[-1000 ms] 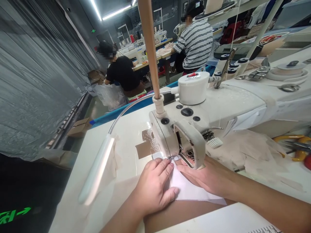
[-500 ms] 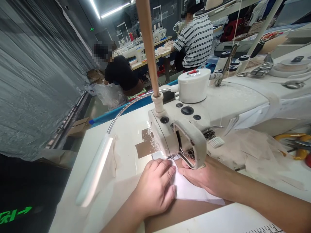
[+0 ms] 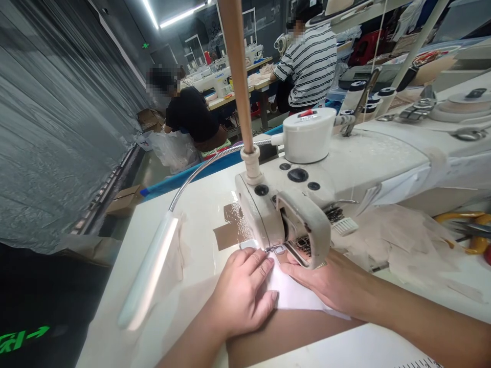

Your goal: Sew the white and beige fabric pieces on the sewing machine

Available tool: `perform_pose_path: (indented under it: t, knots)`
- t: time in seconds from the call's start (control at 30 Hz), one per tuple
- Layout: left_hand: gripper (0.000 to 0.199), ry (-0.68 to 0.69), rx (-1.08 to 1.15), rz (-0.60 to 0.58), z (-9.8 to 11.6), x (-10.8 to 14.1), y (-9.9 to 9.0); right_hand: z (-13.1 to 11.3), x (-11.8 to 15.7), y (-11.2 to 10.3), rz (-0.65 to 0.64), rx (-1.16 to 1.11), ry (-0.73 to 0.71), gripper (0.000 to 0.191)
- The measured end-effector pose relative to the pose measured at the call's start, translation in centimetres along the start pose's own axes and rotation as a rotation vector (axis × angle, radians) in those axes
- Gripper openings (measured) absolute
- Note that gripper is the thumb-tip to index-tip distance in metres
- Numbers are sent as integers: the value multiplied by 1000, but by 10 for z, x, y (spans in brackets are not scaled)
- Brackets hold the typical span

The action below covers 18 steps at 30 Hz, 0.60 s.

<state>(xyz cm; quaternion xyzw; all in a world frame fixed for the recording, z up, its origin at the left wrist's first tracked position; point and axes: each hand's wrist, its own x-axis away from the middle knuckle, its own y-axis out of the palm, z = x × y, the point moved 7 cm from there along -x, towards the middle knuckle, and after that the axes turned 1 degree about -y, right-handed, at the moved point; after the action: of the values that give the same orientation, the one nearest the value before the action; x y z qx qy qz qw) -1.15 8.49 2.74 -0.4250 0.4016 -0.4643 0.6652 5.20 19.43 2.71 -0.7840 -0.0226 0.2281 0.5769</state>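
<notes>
My left hand (image 3: 245,291) lies on a white piece of cloth (image 3: 293,294), its fingers stretched toward the needle area of a white sewing machine (image 3: 264,209). My right hand (image 3: 330,283) grips the same cloth from the other side, thumb on top; its other fingers are partly hidden behind the machine's curved guard (image 3: 320,230). Under the white cloth lies brown fabric (image 3: 291,332), reaching toward me. The presser foot comes down between my two hands, and the needle itself is hard to make out.
A lamp (image 3: 148,276) on a bendable metal neck stands left of the machine. Sheer beige scraps (image 3: 406,245) and yellow-handled scissors (image 3: 477,245) lie to the right. Thread cones (image 3: 355,94) stand behind. Two people sit farther back, one in a striped shirt (image 3: 310,66).
My hands stay almost in place on the cloth. The white cloth and brown fabric have shifted slightly away from me, toward the needle. The view has moved slightly.
</notes>
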Motion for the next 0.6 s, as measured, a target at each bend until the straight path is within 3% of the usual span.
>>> perform_pose_path:
  t: [0.13,0.3,0.6]
  knots:
    - [25,-8,6,40,-6,-1,0,2,1,4,35,67,44,43]
    - [23,-7,3,46,-9,-1,0,6,2,7,14,57,68,37]
    - [28,11,10,57,9,1,-4,3,4,0,4,13,-12,37]
